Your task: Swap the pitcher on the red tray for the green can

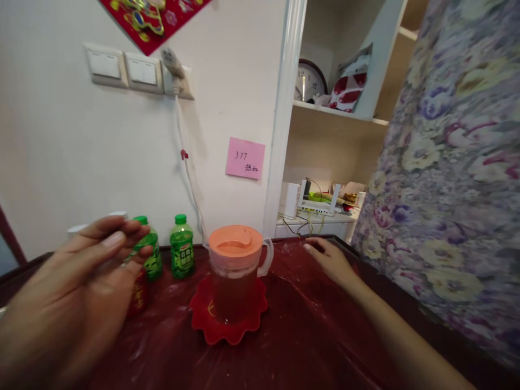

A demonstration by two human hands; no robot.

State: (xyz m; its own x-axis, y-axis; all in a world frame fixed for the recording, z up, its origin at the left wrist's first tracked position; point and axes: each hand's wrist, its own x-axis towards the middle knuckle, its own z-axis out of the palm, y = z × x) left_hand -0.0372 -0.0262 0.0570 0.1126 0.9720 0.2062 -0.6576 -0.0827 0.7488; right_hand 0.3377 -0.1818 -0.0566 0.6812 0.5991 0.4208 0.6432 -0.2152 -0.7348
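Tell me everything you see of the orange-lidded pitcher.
The pitcher stands upright on a red, wavy-edged dish. Its translucent body looks like plastic, darker lower down, contents unclear. An orange lid covers the top; a pale handle juts toward the right hand. Neither that hand nor the left hand touches it.

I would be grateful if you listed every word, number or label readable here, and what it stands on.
"377": handwritten on the pink sticky note; the characters beneath are unclear.
"12": on the round clock; its other numerals are too small to be sure of.
Too small or blurred: lettering on the two green-capped bottles, and gold marks on the red container.
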